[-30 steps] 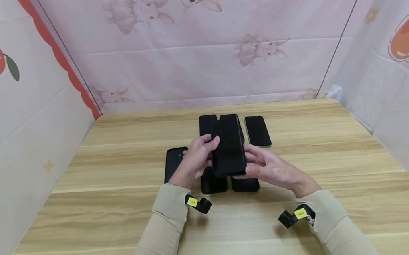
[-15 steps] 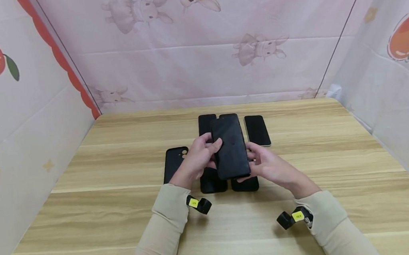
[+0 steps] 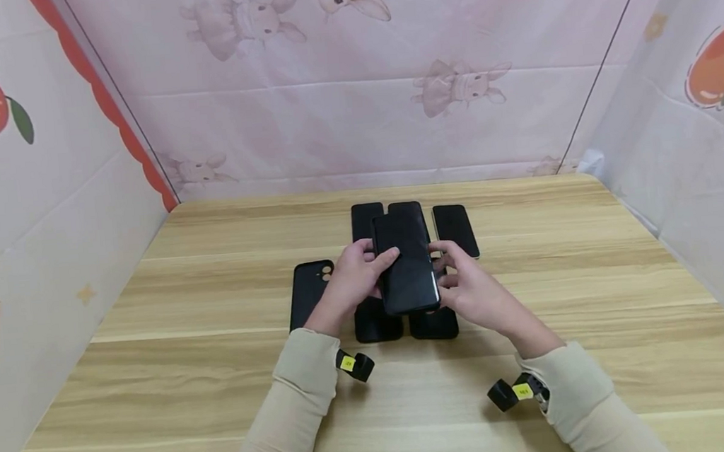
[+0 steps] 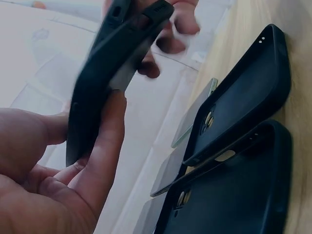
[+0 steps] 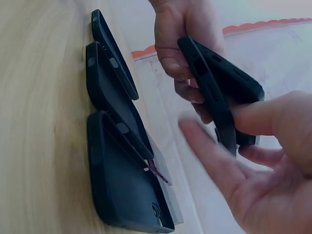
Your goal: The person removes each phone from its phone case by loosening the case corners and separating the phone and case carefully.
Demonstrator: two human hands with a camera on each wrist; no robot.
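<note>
Above the table in the head view, my left hand grips a black phone case by its left side, thumb on top. My right hand is at its right edge. The right wrist view shows two black pieces with port cutouts, spread at an angle: a front case and a rear case. There, the right thumb and a finger pinch the pieces near their far end while the index finger, blurred, reaches out. Whether a phone sits inside either piece I cannot tell.
Below the hands lie two more black cases, one left and one right. Another case with camera holes lies left. Behind are dark phones: one at left, one partly covered, and a light-edged one at right.
The held pieces swung toward the right and tilted, then partly back. My right fingers have shifted up along the right edge. My left hand keeps its grip; things on the table are unmoved.
</note>
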